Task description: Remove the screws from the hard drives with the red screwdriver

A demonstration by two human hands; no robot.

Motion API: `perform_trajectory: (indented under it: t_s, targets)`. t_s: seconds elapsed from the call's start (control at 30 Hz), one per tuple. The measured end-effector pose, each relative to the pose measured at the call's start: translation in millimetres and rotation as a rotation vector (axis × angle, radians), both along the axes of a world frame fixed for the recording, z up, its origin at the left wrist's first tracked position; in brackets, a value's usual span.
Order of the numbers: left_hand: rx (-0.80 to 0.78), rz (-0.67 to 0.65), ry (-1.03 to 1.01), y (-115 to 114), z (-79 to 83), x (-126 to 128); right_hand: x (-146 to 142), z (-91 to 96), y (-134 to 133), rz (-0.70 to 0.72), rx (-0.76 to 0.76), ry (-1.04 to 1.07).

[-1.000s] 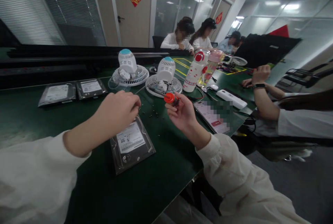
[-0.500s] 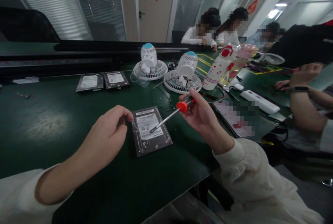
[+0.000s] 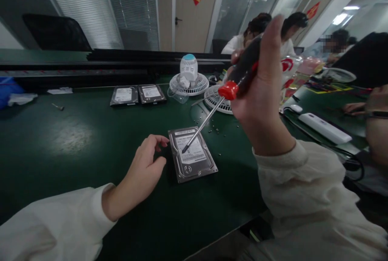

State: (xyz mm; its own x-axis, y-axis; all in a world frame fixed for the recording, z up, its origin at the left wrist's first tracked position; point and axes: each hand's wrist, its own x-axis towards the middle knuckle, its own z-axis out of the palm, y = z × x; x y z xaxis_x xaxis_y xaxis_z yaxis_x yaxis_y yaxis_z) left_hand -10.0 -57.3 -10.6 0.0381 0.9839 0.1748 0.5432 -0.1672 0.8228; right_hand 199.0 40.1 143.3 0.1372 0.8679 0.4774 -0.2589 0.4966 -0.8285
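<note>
Drive (image 3: 193,153) unsecured under tool tip.
Left hand (image 3: 145,164) rests loosely curled and empty on the table (image 3: 75,139), just beside the drive lying flat at centre. The screwdriver (image 3: 228,90) slants onto its label, right hand (image 3: 260,91) clenched round the handle. Likely fault: the tip skids and scores the label, because nothing pins the drive.

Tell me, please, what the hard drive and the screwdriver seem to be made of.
Hard drive: likely bare metal casing, dull grey sheen, with a white paper-like label. Screwdriver, held in the right hand: shiny steel-looking shaft; black and red handle, probably plastic or rubber.
</note>
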Motion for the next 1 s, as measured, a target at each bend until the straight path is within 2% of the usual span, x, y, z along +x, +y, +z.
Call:
perform_trajectory:
  t_s: [0.03,0.1,0.2,0.3,0.43,0.6,0.8,1.0]
  targets:
    - [-0.018,-0.009,-0.004,-1,-1.0,0,-9,0.5,-3,-0.037,0.108,0.035]
    - [-0.060,-0.022,-0.003,-2,-0.1,0,-23,-2.6,-9,-0.046,0.271,-0.024]
    - [-0.106,-0.040,0.023,-4,4.5,1,-37,-13.6,-17,0.030,0.367,-0.127]
    - [-0.107,-0.052,0.066,-5,8.8,4,-42,-25.9,-19,0.076,0.355,-0.158]
    - [-0.117,-0.057,0.106,-5,10.8,7,-43,-37.4,-16,0.068,0.301,-0.218]
    - [-0.080,-0.084,0.170,-3,11.0,8,-44,-40.6,-13,0.029,0.255,-0.236]
    - [-0.065,-0.097,0.196,-3,10.8,8,-43,-44.8,-9,0.141,0.233,-0.196]
    - [-0.056,-0.091,0.197,-3,11.8,8,-40,-50.5,-8,0.073,0.227,-0.301]
